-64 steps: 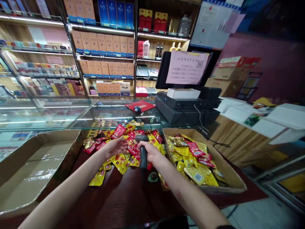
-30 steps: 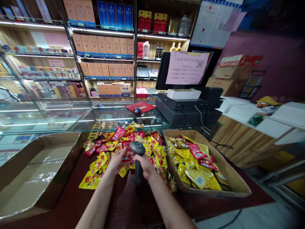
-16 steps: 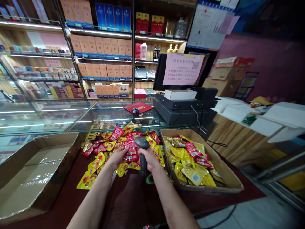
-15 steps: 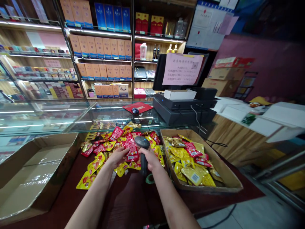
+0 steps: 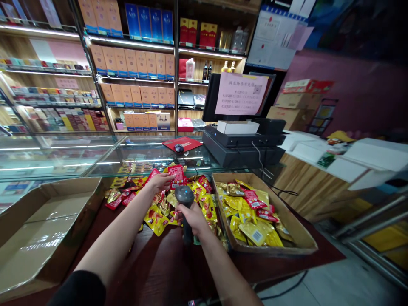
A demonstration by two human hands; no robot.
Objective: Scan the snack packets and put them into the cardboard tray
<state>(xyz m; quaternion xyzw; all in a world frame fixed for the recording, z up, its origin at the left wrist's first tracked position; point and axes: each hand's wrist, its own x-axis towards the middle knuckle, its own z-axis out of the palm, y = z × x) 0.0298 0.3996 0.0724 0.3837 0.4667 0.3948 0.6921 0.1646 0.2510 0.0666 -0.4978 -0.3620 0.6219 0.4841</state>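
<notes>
Red packet (image 5: 177, 174) and left hand (image 5: 160, 182) shift farther from us

Compared with half a second ago, the packet lies farther up the pile of packets (image 5: 208, 207), and our left hand reaches out with it. Our right hand (image 5: 194, 217) sits slightly nearer to us, its scanner (image 5: 184, 196) lower too.

We keep the right hand wrapped around the scanner's handle, with the head upward. Our left fingers stretch to the packet's left edge; the thumb side does not show clearly, so we cannot tell whether they grip it. Its barcode shows along the lower edge, just beyond the scanner head.

On the tabletop (image 5: 148, 263), the pile lies between a left cardboard tray (image 5: 60, 216) and a right cardboard tray (image 5: 274, 250), the latter holding yellow and red packets.

We judge the step in hand to be handling this one packet with the scanner close by. As we see it, the next move calls for a light, sure pinch on the packet and care not to knock the scanner against it or drag its neighbours along.
</notes>
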